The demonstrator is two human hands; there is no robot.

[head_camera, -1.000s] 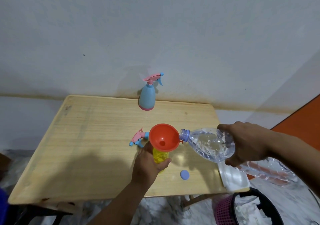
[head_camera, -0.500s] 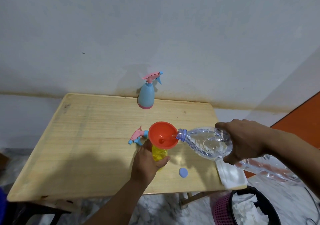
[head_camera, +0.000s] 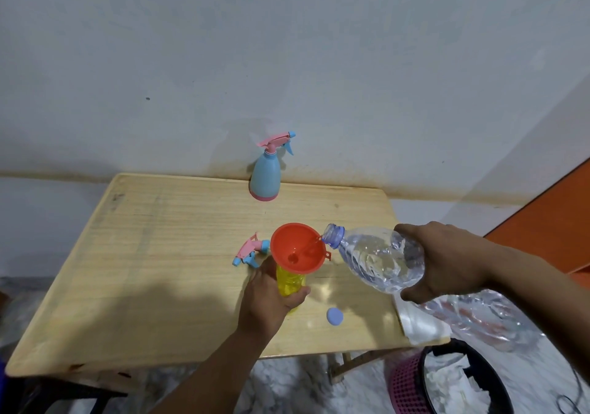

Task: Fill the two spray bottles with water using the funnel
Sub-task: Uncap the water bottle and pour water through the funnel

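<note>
My left hand grips a yellow spray bottle standing near the table's front. An orange funnel sits in its neck. My right hand holds a clear water bottle tipped to the left, its mouth at the funnel's right rim, and a thin stream of water runs into the funnel. The yellow bottle's pink and blue spray head lies on the table just left of the funnel. A blue spray bottle with a pink trigger stands upright at the table's back edge.
A round blue cap lies on the wooden table right of my left hand. A white cloth rests at the table's right front corner. A pink and black bin with paper stands on the floor below it.
The water bottle's mouth has come up to the funnel's rim and tipped further, and water now flows in. My left hand stays on the yellow bottle.
</note>
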